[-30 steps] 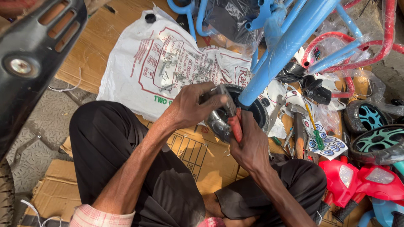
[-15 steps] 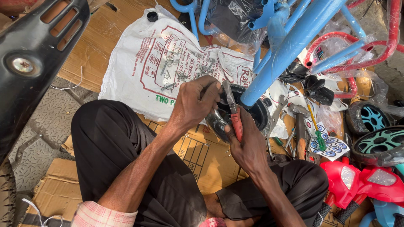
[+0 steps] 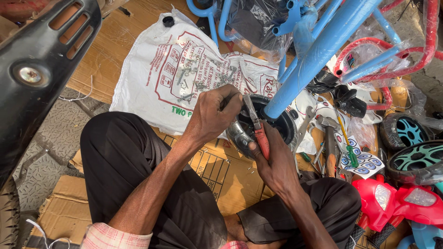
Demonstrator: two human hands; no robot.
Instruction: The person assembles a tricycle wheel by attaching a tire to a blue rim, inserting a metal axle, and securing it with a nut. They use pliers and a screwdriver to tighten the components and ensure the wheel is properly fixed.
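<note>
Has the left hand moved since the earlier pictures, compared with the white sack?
Hardly. The left hand stays at the lower edge of the white sack, beside the red-handled pliers.

One head-worn view looks steeply down and slightly forward, close over the seated person's knees and both hands, toward the flattened brown cardboard (image 3: pixel 92 69) beyond them.

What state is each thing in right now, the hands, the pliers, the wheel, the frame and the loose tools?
Left hand: closed on the small black wheel's rim.
Right hand: closed around the red-handled pliers.
Red-handled pliers: held upright, tip at the wheel.
Small black wheel: lying on cardboard, blue frame tube standing in it.
Blue frame: tilted, partly plastic-wrapped.
White sack: spread flat, screws scattered on it.
Hammer: lying unused.
</note>
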